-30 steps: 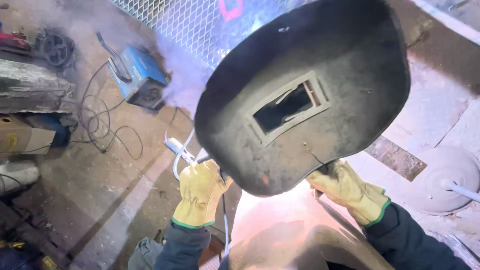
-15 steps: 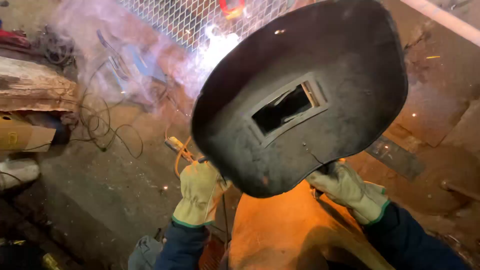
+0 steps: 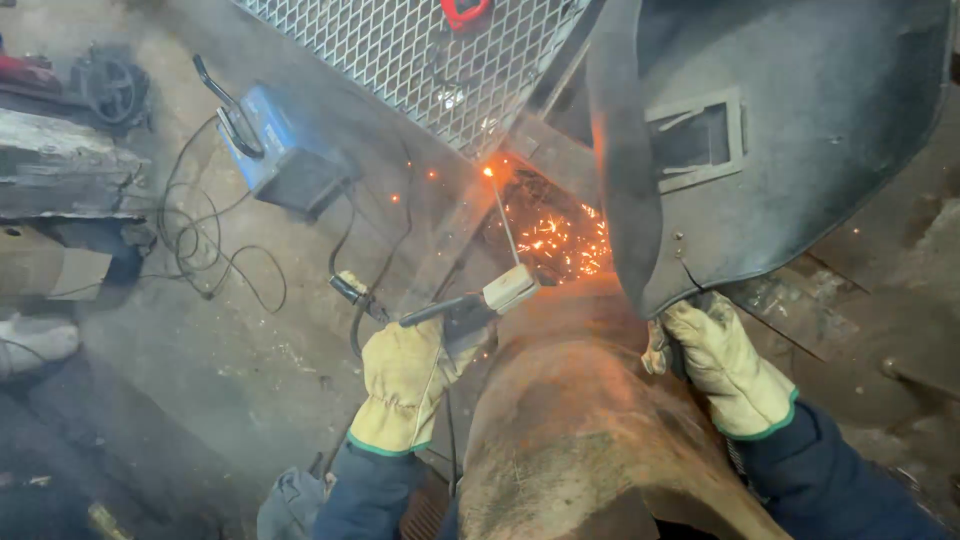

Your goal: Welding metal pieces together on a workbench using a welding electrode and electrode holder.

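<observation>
A dusty concrete floor [image 3: 200, 400] is being lit by sparks below a metal mesh panel [image 3: 420, 60]. A dark welding shield [image 3: 780, 150] is being gripped by the closed right hand [image 3: 725, 365]; an electrode holder [image 3: 480, 300] is being clasped by the left hand [image 3: 410, 380], near a blue welder [image 3: 285, 150].

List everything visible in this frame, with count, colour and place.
electrode holder: one, dark with pale head, in left hand, centre
welding rod: one, thin, glowing tip at the mesh's lower edge
sparks: orange, centre
hand shield: one, black, windowed, upper right
mesh panel: one, grey, top centre
welding machine: one, blue, upper left floor
cables: dark, left floor
left hand: yellow glove, grips the holder
right hand: yellow glove, grips the shield's handle
</observation>
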